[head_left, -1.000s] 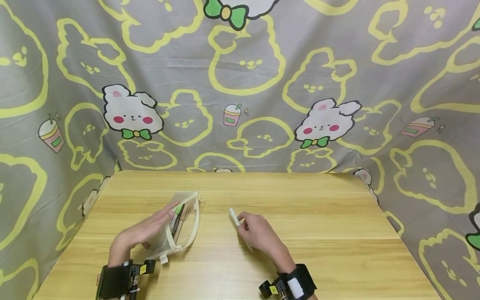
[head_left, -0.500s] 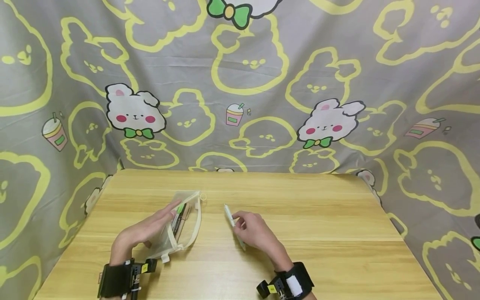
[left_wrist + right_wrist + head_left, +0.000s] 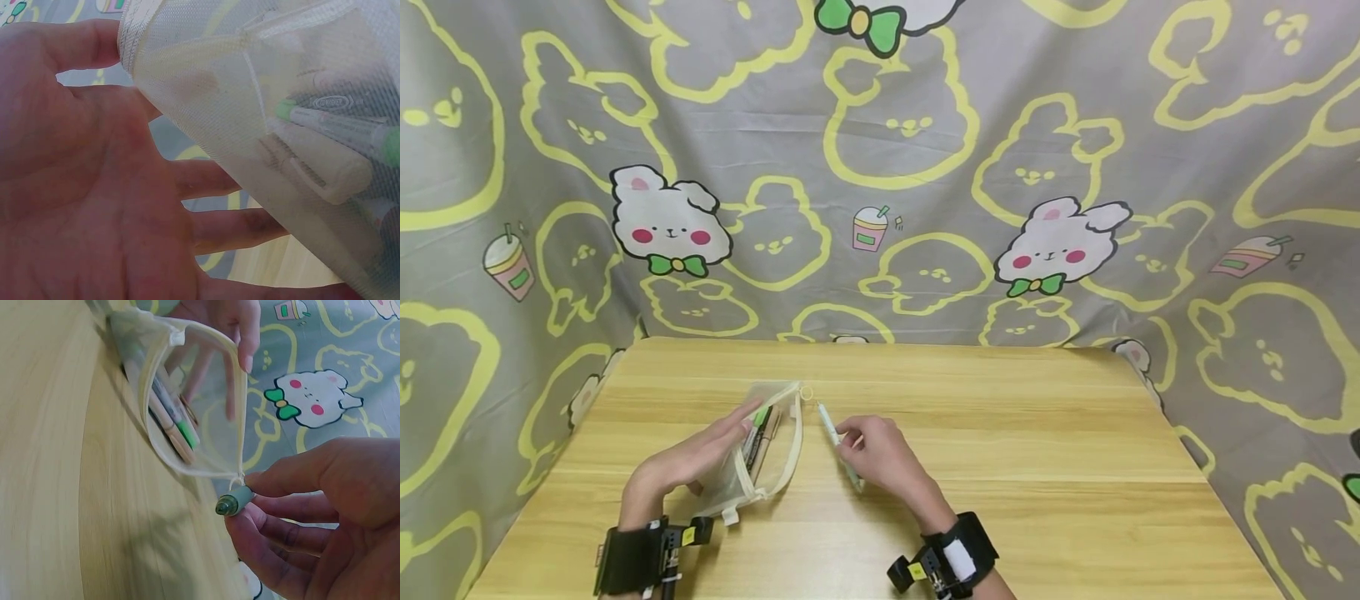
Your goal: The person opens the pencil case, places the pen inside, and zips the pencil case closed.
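A see-through mesh pencil case (image 3: 792, 461) with a cream zip edge lies on the left of the table, its mouth open to the right. Inside are several pens (image 3: 763, 442), one with a green end (image 3: 185, 432). My left hand (image 3: 696, 457) holds the case's left side, thumb at the rim, fingers stretched along the mesh. Just right of the mouth, my right hand (image 3: 883, 454) pinches a slim pale green pen (image 3: 830, 425) between thumb and fingers, tilted with its upper end leaning left. In the right wrist view the pen's pointed end (image 3: 226, 505) faces the camera.
A ring-shaped zip pull (image 3: 807, 392) hangs at the far corner of the case. The wooden table (image 3: 1000, 433) ends at a grey patterned cloth (image 3: 925, 167) behind and on both sides. Each wrist wears a black strap with a camera.
My right hand has moved left with the pen, closer to the case's mouth, and more of the pen shows. The left hand and the case hold nearly still.
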Tool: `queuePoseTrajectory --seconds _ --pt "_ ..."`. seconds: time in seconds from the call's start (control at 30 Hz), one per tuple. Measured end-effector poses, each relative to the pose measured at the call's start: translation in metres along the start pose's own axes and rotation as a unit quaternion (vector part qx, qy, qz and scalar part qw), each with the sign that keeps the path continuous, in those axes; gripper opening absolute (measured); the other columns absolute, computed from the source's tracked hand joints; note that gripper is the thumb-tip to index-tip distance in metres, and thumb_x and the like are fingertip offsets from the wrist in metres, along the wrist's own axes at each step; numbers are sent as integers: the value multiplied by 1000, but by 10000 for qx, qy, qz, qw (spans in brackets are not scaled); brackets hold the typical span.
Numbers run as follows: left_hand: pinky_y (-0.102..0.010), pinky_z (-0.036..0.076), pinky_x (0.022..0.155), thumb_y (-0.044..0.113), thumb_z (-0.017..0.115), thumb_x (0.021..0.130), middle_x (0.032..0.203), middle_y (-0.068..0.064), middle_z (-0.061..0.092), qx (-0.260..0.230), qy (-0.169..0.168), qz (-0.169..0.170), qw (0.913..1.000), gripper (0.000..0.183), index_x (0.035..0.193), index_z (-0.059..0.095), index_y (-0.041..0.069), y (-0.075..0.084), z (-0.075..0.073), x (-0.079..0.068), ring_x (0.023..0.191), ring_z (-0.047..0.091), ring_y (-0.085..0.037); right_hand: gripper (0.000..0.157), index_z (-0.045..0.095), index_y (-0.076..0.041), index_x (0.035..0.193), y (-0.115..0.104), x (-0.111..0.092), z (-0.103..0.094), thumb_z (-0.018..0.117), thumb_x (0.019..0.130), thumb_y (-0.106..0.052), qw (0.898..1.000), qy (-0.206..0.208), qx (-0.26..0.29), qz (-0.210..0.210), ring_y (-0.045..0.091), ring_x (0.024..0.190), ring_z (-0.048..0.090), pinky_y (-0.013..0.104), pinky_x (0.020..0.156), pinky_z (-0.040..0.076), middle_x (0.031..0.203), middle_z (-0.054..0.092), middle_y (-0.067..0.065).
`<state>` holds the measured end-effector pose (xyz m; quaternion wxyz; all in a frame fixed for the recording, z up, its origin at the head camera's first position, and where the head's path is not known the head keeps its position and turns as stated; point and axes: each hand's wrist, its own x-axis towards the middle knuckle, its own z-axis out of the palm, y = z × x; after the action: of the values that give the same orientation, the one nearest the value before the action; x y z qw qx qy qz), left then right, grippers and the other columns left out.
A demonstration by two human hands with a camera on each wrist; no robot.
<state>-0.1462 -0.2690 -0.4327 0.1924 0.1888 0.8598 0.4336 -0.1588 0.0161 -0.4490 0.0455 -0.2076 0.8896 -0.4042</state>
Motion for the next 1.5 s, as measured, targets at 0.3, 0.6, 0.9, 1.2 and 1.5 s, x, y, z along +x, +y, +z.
queuePoseTrajectory --seconds 0.3,0.6,0.9,1.2,1.5 --pt "-83 6 101 30 21 111 160 -30 -1 -32 13 62 10000 57 158 6 1 0 -1 -1 141 1 -54 28 70 4 113 -12 13 24 67 86 -4 9985 -148 478 214 6 58 63 17 47 53 78 68 2" --pt "-87 14 95 32 24 110 159 -31 3 70 51 -102 9999 58 158 11 2 8 0 0 139 4 -57 41 60 8 127 -21 28 46 68 88 -3 9838 -112 1615 776 18 50 66 38 50 63 81 70 6" --pt "-79 48 61 46 26 107 160 -29 -2 -293 -10 -922 9953 64 160 8 15 9 5 2 130 8 -69 50 55 9 133 -32 40 64 70 86 -1 9676 -178 2177 1270 29 55 70 40 58 64 80 69 5" --pt "-85 40 71 36 24 109 158 -33 1 -104 12 -582 9983 59 159 10 8 9 6 1 132 5 -67 50 55 12 131 -43 48 77 70 84 4 9596 -243 2443 1372 29 60 71 34 56 64 78 70 9" --pt "-77 48 57 44 26 108 159 -32 -2 -319 53 -1049 9940 62 160 9 14 13 8 2 127 7 -72 37 61 11 123 -38 45 75 65 86 11 9424 -175 2945 1577 30 70 72 33 61 65 81 70 17"
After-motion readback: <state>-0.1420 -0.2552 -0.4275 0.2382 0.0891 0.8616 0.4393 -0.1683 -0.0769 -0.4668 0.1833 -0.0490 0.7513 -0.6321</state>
